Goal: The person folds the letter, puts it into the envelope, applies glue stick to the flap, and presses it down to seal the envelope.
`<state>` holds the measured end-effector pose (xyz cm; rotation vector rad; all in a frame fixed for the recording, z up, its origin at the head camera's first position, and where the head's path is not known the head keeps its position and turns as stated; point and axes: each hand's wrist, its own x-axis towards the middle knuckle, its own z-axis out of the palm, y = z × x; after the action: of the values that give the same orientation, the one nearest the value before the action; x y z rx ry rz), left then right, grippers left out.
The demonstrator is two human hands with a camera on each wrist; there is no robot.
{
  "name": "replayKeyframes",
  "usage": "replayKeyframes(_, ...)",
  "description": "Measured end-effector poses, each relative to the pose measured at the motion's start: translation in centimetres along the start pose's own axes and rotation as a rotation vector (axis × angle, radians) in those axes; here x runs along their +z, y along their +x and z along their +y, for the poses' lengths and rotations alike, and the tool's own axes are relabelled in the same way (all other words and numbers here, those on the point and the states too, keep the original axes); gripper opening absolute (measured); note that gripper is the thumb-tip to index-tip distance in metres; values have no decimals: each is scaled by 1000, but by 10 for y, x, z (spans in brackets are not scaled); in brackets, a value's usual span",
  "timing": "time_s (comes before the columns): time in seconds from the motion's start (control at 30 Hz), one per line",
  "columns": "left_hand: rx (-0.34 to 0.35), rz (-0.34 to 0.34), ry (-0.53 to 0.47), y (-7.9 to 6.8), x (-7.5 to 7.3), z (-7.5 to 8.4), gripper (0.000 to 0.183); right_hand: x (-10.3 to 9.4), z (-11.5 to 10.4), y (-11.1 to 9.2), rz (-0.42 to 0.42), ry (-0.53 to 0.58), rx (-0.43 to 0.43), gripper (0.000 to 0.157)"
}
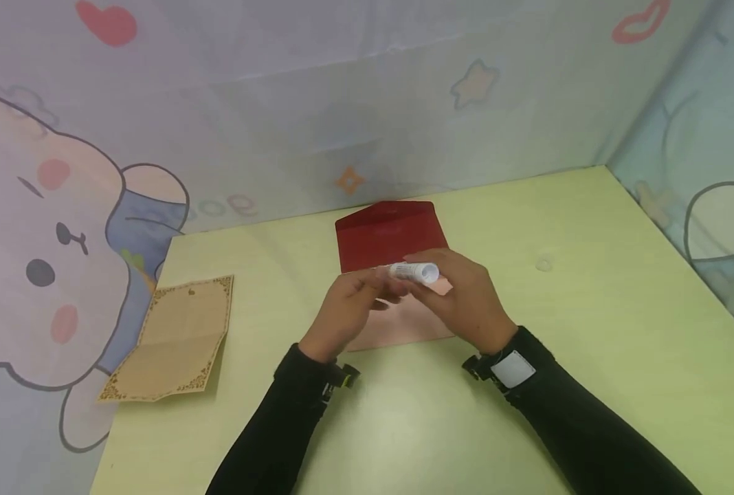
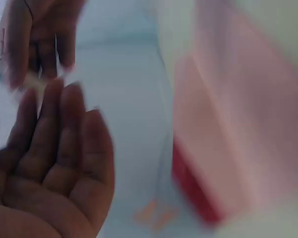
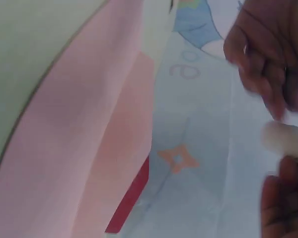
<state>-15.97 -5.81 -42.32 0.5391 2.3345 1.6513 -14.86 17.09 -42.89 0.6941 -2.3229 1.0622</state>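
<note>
Above the red-and-pink envelope (image 1: 392,237), my right hand (image 1: 471,300) pinches a white tube (image 1: 414,272). My left hand (image 1: 348,304), fingers loosely extended, is close to one end; blur hides whether it touches. Well to the left, a creased tan sheet (image 1: 181,337) lies on the table (image 1: 590,330).

Behind the pale yellow-green table (image 1: 620,330) hangs a cloth (image 1: 268,117) printed with a cartoon animal (image 1: 51,261) and a heart (image 1: 108,25).

A yellow-green table (image 1: 614,357) is backed by a pale cloth (image 1: 268,117), on which a cartoon animal (image 1: 8,206) is printed sideways at left; a pink heart (image 1: 110,27), a peach star (image 1: 475,82) and outlined lips (image 1: 627,34) are seen higher, an orange four-pointed star (image 1: 341,181) near the table's edge.
</note>
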Motion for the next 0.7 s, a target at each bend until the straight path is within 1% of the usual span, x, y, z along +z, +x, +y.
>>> replayKeyframes(0.07, -1, 21, 271, -5, -9, 0, 36, -5, 7, 5, -58, 11, 145, 35)
replayKeyframes(0.1, -1, 20, 419, -8, -12, -2, 32, -6, 11, 8, -91, 7, 214, 32)
replayKeyframes(0.13, 19, 11, 572, -11, -14, -8, 29, -6, 15, 10, -126, 4, 268, 29)
replayKeyframes(0.17, 52, -10, 703, -12, -15, -17, 25, -5, 19, 12, -160, -3, 317, 26)
replayKeyframes(0.2, 74, -43, 801, -12, -14, -28, 22, -2, 24, 13, -194, -17, 345, 24)
replayKeyframes(0.23, 113, -72, 898, -9, -11, -53, 22, 2, 27, 14, -228, -31, 363, 23)
replayKeyframes(0.3, 203, -122, 1043, -1, -5, -91, 19, 10, 32, 15, -296, -51, 379, 21)
replayKeyframes(0.33, 238, -143, 1091, 4, -1, -109, 21, 15, 33, 16, -324, -57, 380, 21)
replayKeyframes(0.37, 256, -168, 1130, 8, 2, -124, 23, 19, 35, 16, -345, -63, 378, 20)
replayKeyframes(0.4, 241, -191, 1152, 12, 5, -135, 24, 23, 36, 17, -361, -65, 374, 19)
replayKeyframes(0.43, 241, -202, 1173, 15, 7, -146, 25, 26, 36, 17, -371, -64, 369, 17)
replayKeyframes(0.47, 228, -217, 1173, 16, 8, -143, 24, 29, 36, 18, -377, -62, 364, 16)
replayKeyframes(0.5, 219, -225, 1177, 17, 9, -145, 23, 32, 36, 19, -379, -63, 362, 14)
replayKeyframes(0.53, 216, -228, 1185, 12, 9, -133, 24, 34, 36, 19, -380, -65, 358, 12)
replayKeyframes(0.7, 194, -215, 1181, 12, 10, -126, 30, 42, 34, 23, -412, -126, 321, 13)
